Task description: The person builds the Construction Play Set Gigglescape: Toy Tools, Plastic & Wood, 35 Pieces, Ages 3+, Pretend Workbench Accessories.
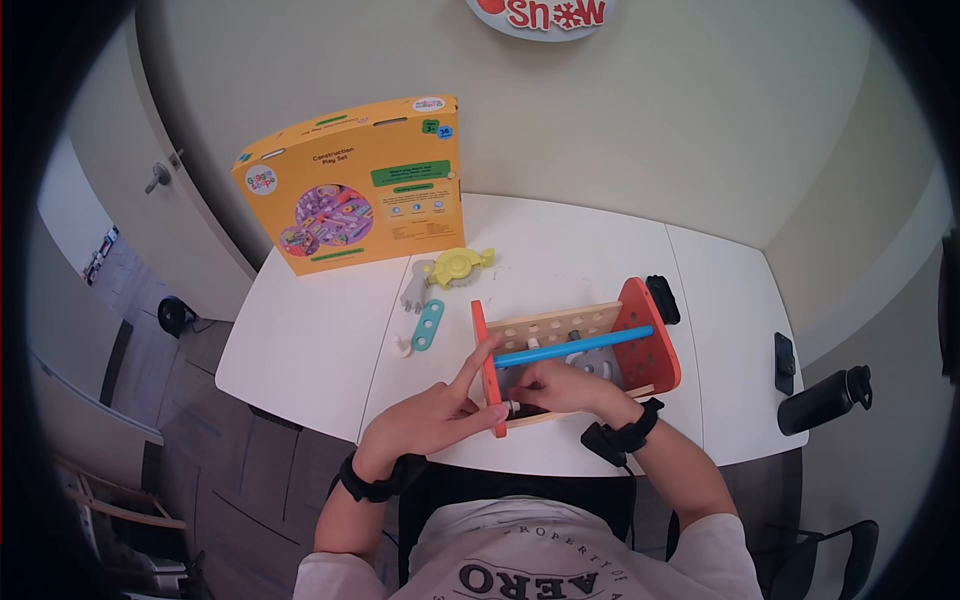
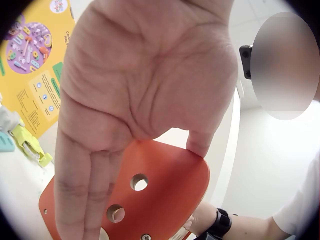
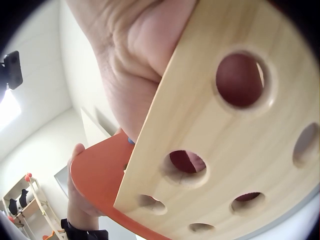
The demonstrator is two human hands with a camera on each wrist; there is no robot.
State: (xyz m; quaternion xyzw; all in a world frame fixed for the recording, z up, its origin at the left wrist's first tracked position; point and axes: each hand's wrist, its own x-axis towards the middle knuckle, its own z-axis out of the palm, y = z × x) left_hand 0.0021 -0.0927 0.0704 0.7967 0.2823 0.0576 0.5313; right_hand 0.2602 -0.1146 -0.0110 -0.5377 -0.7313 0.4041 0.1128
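Observation:
An open toy toolbox (image 1: 655,365) with orange end panels, pale wooden sides and a blue rod handle (image 1: 560,350) stands before me. My left hand (image 1: 425,425) holds its left end panel (image 2: 160,180), the thumb over the near edge and the index finger reaching over the top. The other fingers lie straight along its outer face. My right hand (image 1: 560,388) reaches in under the rod, over the near wooden side (image 3: 200,125). Its curled fingers pinch at a small pale piece (image 1: 514,408) beside the left panel; the fingertips are mostly hidden. Grey toy pieces (image 1: 597,362) lie inside.
A yellow toy box (image 1: 370,190) stands at the back left. Before it lie a yellow-and-grey toy piece (image 1: 458,268), a teal strip with holes (image 1: 428,326) and a white hook (image 1: 403,346). On the right are a black case (image 1: 662,300), a phone (image 1: 785,362) and a black bottle (image 1: 825,400).

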